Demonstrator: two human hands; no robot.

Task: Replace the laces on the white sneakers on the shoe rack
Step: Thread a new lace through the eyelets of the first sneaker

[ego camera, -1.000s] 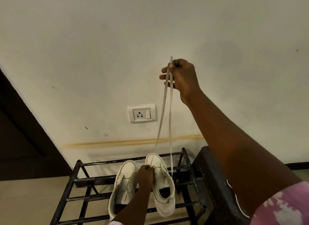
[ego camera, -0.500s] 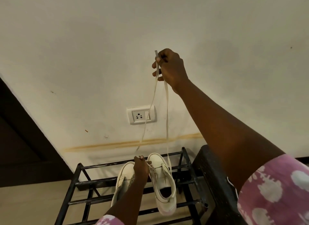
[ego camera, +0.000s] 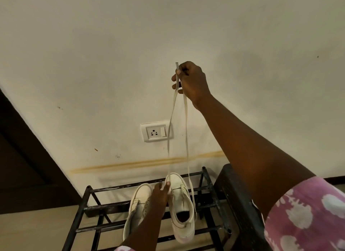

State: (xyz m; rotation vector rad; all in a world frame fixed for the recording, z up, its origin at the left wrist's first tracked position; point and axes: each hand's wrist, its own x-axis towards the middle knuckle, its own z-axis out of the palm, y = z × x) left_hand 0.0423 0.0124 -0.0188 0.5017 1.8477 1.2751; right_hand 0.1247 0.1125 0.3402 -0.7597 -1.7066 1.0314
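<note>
Right hand [ego camera: 193,82] raised, grip closed on both ends of the lace [ego camera: 185,131]. Left hand [ego camera: 159,194] pinches 1 strand at the right sneaker's [ego camera: 182,204] toe; 2 sneakers on the rack [ego camera: 84,207].

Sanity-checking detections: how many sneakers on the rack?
2: left sneaker and right sneaker side by side on the black shoe rack; lower shelves are partly out of view.
</note>
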